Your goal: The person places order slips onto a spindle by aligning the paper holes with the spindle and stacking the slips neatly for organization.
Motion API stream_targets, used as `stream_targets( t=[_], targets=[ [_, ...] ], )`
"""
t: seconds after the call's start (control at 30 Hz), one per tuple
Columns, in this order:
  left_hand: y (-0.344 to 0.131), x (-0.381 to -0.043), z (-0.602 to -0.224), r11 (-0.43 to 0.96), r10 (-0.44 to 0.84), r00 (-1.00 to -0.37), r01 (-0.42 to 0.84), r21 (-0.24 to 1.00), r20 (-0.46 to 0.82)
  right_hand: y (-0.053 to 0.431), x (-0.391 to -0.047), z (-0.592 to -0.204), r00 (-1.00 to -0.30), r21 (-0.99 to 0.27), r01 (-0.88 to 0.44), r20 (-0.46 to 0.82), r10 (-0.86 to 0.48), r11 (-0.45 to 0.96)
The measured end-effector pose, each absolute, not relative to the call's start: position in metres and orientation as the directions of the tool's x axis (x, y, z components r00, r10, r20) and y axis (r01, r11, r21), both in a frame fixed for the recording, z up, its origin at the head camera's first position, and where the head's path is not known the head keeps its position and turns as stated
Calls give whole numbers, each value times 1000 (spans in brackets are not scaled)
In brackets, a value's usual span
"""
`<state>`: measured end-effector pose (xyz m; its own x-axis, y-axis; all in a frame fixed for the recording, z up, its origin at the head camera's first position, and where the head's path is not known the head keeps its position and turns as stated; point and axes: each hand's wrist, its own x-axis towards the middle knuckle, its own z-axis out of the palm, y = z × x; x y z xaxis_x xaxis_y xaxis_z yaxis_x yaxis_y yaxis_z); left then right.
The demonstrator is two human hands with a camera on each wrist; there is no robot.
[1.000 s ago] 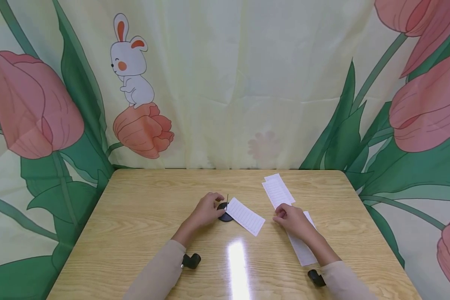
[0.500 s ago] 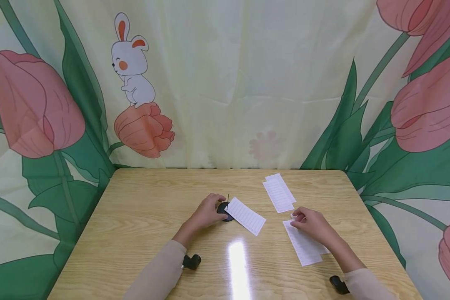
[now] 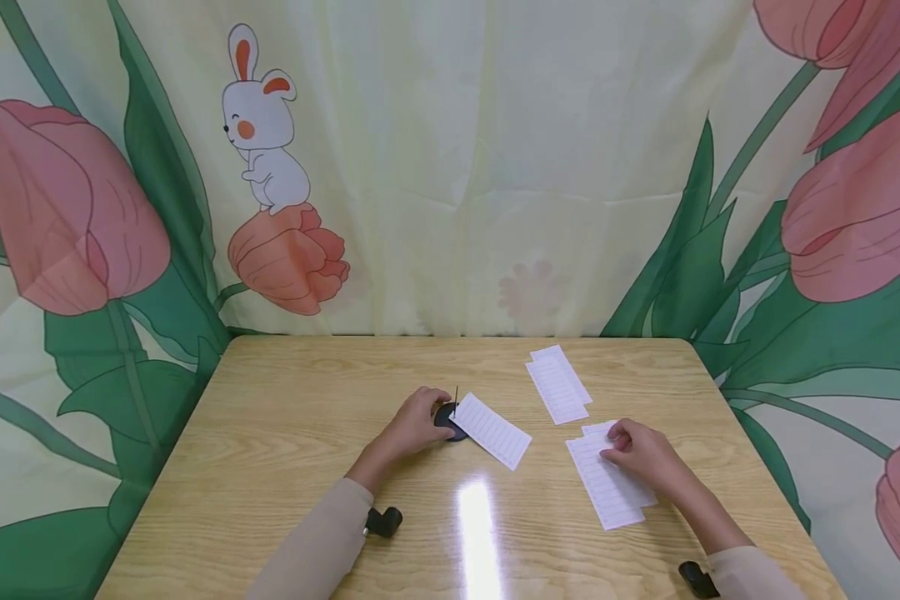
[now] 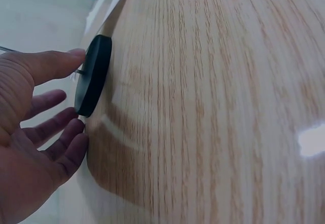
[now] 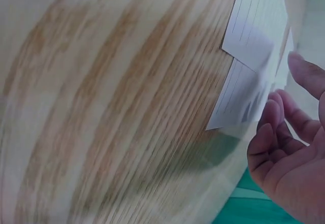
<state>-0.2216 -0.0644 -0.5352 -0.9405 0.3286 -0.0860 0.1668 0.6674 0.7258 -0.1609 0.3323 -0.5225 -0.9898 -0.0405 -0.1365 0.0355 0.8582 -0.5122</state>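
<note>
While beige sleeves (image 3: 318, 533) come in from the near side, one small black device (image 3: 383, 522) sits at the left wrist and a similar one at the right. The right hand (image 3: 642, 451), its fingers loosely bent and the thumb apart from them, is over the near pair of paper slips (image 3: 603, 493); whether it touches them, I cannot tell. These white slips overlap unevenly, and rows of printed lines cross them, too small to read. The left hand (image 3: 412, 425) holds a black base (image 4: 96, 76) between thumb and fingers. This base is round and flat, lies on the wooden table (image 3: 285, 433), and carries a thin upright spike (image 3: 456, 400). Between the two hands, one single slip (image 3: 492, 432) lies at a slant: its far left corner is at the spike, over the base, and its other end points toward the near right. It has also printed rows, which are not legible. Beyond the right hand, a little to its left, lies the far pair of slips (image 3: 558, 387), overlapping, with similar rows. Farther than both hands hangs a pale curtain (image 3: 420, 167) with tulips and a white rabbit (image 3: 266, 158).
</note>
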Motion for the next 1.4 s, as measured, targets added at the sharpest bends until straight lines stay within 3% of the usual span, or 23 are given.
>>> stream_targets(
  t=[0.53, 0.9, 1.4],
  targets=[
    [-66, -224, -541, 684, 358, -932, 225, 694, -50, 333, -180, -535, -991, -497, 17, -126, -53, 868],
    [-67, -222, -543, 686, 346, -937, 215, 695, -53, 334, -193, -532, -987, -499, -124, -31, -160, 858],
    [-67, -223, -546, 678, 332, -942, 197, 708, -56, 340, -204, -531, -990, -493, -111, -22, -140, 863]
  ],
)
